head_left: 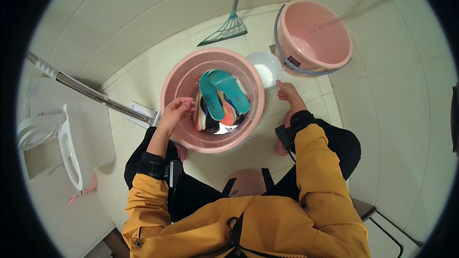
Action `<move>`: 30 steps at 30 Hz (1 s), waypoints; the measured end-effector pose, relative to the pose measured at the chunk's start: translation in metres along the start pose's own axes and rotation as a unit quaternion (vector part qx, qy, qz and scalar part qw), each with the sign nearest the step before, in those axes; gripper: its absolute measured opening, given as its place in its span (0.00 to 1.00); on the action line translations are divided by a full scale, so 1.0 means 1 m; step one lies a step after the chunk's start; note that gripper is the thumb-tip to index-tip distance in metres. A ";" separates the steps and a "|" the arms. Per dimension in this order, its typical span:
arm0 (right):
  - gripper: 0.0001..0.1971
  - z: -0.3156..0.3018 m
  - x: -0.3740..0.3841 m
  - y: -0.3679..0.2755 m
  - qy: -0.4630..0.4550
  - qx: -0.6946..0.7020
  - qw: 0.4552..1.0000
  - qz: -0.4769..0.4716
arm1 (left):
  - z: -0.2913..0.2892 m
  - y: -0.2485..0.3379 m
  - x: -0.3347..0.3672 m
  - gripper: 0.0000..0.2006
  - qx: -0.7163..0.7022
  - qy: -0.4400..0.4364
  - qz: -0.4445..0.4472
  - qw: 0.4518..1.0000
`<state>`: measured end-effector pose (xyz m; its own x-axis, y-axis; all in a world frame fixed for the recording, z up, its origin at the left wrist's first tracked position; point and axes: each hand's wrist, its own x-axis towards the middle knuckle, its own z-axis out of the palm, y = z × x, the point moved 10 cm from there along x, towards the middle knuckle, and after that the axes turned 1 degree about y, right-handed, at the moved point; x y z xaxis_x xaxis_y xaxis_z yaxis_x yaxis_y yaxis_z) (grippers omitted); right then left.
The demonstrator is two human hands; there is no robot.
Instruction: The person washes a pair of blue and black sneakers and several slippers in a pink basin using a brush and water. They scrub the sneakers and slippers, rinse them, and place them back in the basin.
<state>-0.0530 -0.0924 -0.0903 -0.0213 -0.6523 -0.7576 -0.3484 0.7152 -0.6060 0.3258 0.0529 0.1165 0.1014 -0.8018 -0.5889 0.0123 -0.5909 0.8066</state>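
A pink plastic basin point(173, 85) stands on the floor in front of me. Inside it lie shoes point(201, 116) with white, red and dark parts, and two teal insoles point(230, 87) on top of them. My left hand point(177, 113) is over the basin's left rim, its fingers loosely bent beside the shoes, with nothing visible in them. To the right of the basin, my right hand point(290, 94) hangs with its index finger stretched out towards a small whitish bowl point(266, 69) of white powder. It holds nothing that I can see.
A large pink bucket point(313, 36) with a grey-blue handle stands behind the bowl. A teal broom-like head point(229, 28) on a pole rests on the floor beyond the basin. At the left are a mop pole point(95, 94) and a white plastic piece point(71, 153). Tiled walls curve around.
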 end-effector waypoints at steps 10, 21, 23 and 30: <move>0.11 -0.013 -0.007 0.033 0.100 0.101 0.988 -0.052 | 0.001 -0.005 0.009 0.10 0.006 -0.005 -0.010 1.000; 0.19 -0.036 -0.047 0.084 -0.045 -0.444 0.894 0.039 | 0.005 -0.025 0.038 0.13 0.138 0.016 0.007 0.990; 0.23 -0.063 -0.087 -0.023 0.248 -0.368 0.879 -0.174 | 0.002 -0.034 0.049 0.14 0.229 0.015 0.022 0.973; 0.11 0.121 -0.155 -0.158 -0.150 -0.182 0.938 -0.255 | 0.045 -0.055 0.093 0.30 0.499 -0.061 0.099 0.859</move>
<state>0.1186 -0.0740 0.0933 0.4801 -0.7469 -0.4600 -0.5403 0.1613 -0.8259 0.2897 0.0071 0.0155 -0.1030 -0.8625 -0.4954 -0.8582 -0.1747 0.4826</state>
